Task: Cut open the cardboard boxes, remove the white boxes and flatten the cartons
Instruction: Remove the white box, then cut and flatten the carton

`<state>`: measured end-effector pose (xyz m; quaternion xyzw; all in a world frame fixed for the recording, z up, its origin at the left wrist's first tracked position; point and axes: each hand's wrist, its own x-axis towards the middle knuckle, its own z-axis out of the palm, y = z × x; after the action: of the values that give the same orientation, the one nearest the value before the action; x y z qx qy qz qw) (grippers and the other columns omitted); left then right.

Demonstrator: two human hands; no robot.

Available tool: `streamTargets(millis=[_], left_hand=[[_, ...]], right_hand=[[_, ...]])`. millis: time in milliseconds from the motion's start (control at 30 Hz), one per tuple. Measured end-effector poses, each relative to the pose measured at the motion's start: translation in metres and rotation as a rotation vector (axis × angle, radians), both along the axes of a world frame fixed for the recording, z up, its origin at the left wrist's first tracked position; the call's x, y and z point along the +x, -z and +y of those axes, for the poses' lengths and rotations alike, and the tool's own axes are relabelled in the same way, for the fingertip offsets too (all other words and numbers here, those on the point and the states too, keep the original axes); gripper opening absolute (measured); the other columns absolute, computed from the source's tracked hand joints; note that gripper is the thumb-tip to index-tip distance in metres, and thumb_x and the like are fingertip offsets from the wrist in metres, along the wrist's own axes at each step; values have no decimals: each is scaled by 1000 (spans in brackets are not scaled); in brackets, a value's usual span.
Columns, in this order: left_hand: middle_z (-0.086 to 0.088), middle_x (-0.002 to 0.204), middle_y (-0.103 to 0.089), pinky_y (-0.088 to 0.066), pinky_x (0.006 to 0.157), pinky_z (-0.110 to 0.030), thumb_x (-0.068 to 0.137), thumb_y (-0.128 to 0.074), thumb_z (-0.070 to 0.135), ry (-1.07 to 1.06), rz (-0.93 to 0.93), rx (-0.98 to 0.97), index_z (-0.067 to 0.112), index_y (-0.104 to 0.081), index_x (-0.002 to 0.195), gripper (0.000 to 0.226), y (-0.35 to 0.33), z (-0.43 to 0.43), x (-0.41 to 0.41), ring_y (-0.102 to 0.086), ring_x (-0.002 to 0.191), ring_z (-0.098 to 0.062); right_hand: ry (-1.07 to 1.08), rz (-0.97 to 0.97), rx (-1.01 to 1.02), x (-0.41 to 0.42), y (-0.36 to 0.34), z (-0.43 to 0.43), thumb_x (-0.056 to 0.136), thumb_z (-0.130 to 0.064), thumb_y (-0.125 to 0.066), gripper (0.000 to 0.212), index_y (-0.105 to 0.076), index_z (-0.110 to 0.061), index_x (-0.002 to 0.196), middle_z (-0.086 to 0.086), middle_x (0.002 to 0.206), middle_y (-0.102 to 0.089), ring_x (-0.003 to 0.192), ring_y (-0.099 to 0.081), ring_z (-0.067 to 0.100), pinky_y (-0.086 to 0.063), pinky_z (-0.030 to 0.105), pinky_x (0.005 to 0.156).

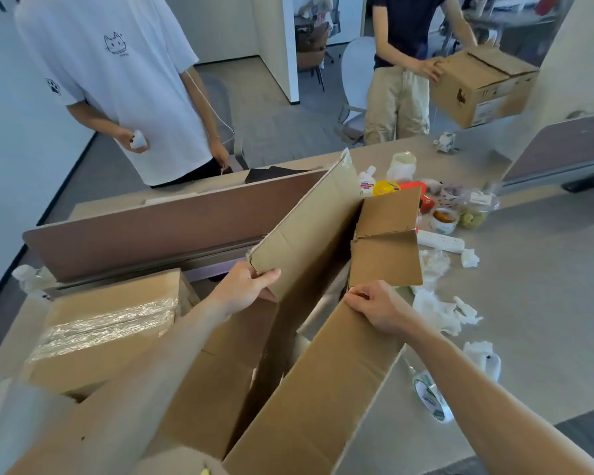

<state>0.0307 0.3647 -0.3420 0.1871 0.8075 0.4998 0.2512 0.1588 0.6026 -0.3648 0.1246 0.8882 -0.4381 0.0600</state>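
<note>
An opened carton [306, 389] fills the centre of the frame on the bench [528, 303], flaps spread. The left hand [246, 287] is curled round the corner of one flap, and the right hand [374, 308] pinches the opposite wall's rim. No white box shows inside, so this looks like the flattening step — next, the walls need pressing together. A taped box [107, 323] sits at lower left.

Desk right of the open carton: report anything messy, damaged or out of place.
Yes: crumpled white tissues lie strewn across the desk beside the open carton, one more by the power strip. A tape roll lies loose near the desk edge. The carton's far flap is ragged along its crease.
</note>
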Motion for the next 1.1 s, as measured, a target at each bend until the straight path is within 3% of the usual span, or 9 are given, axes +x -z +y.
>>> streamTargets(millis=[233, 300, 400, 500, 600, 767, 900, 1000, 1100], left_hand=[[8, 88, -72, -49, 91, -37, 96, -45, 62, 229, 49, -258, 32, -66, 103, 38, 1, 20, 20, -69, 84, -7], [-7, 96, -72, -49, 90, -42, 86, -41, 77, 191, 139, -434, 24, -67, 108, 63, 12, 23, 20, -68, 87, -18], [-4, 97, -73, -52, 91, -49, 76, -41, 87, 141, 86, -440, 21, -68, 104, 77, 26, 18, 16, -68, 90, -25], [-1, 109, -72, -52, 96, -52, 86, -55, 70, 148, -80, -241, 22, -63, 117, 58, 33, 22, 21, -72, 93, -28], [-8, 116, -71, -58, 89, -42, 100, -50, 49, 142, -203, -136, 31, -51, 126, 32, 31, 30, 33, -75, 88, -26], [2, 116, -69, -52, 90, -25, 99, -40, 56, 147, -269, -120, 30, -60, 125, 42, 22, 32, 41, -65, 104, -14], [-11, 128, -67, -46, 107, -43, 100, -34, 63, 201, -548, 30, 20, -64, 129, 60, 23, 27, 36, -63, 119, -27], [-15, 118, -71, -49, 103, -52, 86, -70, 37, 221, -323, -65, 11, -65, 123, 46, 26, 27, 24, -66, 112, -35], [-17, 111, -73, -52, 97, -52, 81, -72, 21, 113, -215, -5, 7, -68, 116, 38, 27, 27, 14, -70, 103, -35]], right_hand=[[-26, -200, -39, -22, 3, -7, 89, -16, -58, 23, -61, 1, 73, 20, 74, -61, 64, -55, 23, -48, 35, 62], [-50, -325, -179, -24, -3, -7, 87, -10, -59, 12, -66, -6, 95, 11, 89, -66, 74, -62, 22, -53, 29, 64], [-77, -466, -414, -23, -10, -3, 95, -11, -58, 35, -54, -9, 129, 11, 113, -66, 89, -70, 24, -60, 39, 79], [2, -391, -717, -16, -13, 2, 99, -12, -54, 35, -45, -24, 131, 16, 99, -70, 82, -72, 30, -60, 39, 73], [114, -296, -893, -7, -3, -1, 97, -27, -60, 31, -51, -16, 125, 16, 83, -71, 90, -70, 39, -57, 48, 89], [126, -166, -1018, 7, 26, -20, 98, -44, -55, 34, -60, -17, 117, 12, 102, -66, 101, -68, 26, -54, 45, 96], [146, -25, -881, 8, 39, -36, 96, -26, -63, 39, -45, -27, 131, 6, 96, -56, 91, -62, 13, -53, 40, 97], [162, 29, -777, 8, 40, -45, 94, -20, -65, 49, -35, -28, 133, 6, 96, -54, 89, -60, 11, -53, 37, 92], [226, 48, -736, 10, 45, -46, 91, -19, -67, 39, -44, -21, 122, 7, 102, -61, 91, -63, 13, -55, 35, 88]])
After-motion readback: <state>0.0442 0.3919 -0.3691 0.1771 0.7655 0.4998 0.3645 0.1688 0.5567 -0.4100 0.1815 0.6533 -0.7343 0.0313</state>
